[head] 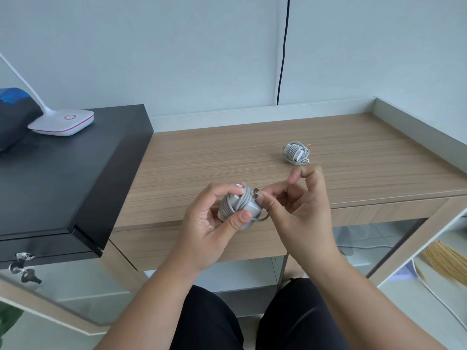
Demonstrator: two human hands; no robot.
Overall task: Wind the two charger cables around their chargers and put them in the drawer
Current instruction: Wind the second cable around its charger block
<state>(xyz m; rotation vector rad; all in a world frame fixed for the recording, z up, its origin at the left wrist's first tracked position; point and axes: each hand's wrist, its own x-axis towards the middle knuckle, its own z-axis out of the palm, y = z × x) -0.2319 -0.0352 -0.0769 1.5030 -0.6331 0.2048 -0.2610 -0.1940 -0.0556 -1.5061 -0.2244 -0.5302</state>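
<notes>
My left hand (pixel 214 221) grips a white charger (pixel 237 204) with grey cable wound around it, held above the front edge of the wooden desk (pixel 227 152). My right hand (pixel 298 200) pinches the cable's loose end beside the charger's metal prongs. A short loop of cable hangs below the charger. A second charger (pixel 296 152), wrapped in its cable, lies on the desk farther back and to the right. The desk's drawers (pixel 384 213) run along its front and look closed.
A black cabinet (pixel 70 173) stands on the left with a white lamp base (pixel 62 122) and a dark bag on top; keys hang from its lock. A black cord hangs down the wall. A raised rim edges the desk's right side.
</notes>
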